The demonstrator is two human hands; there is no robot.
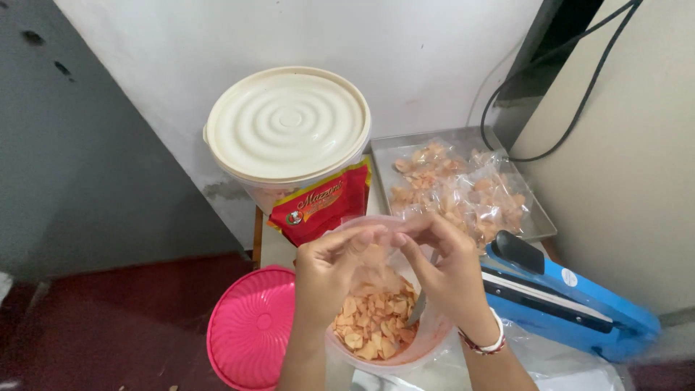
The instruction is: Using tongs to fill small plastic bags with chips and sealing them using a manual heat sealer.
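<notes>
Both hands are meeting over a clear plastic tub of orange chips (pixel 376 326) that is sitting at the near edge of the small table (pixel 274 250). The left hand (pixel 329 279) is curling its fingers and pinching the upper edge of a thin clear plastic bag (pixel 373 253) between thumb and fingertips. The right hand (pixel 441 271) is doing the same from the other side, fingertips touching those of the left, so the bag is hanging between them just above the chips. A red and white bracelet (pixel 486 343) is circling the right wrist.

A pink ribbed lid (pixel 250 329) is lying just beside the tub, at the table's near left corner. Behind the tub a big clear bucket with a cream lid (pixel 287 124) is standing against the wall at the far left corner, with a red printed packet (pixel 322 204) leaning against its front. At the far right a metal tray (pixel 387 153) is holding several filled clear bags of chips (pixel 463 192). A blue heat sealer (pixel 565 297) is lying along the right edge, near the right hand, and a black cable (pixel 572 123) is running up the wall behind the tray
</notes>
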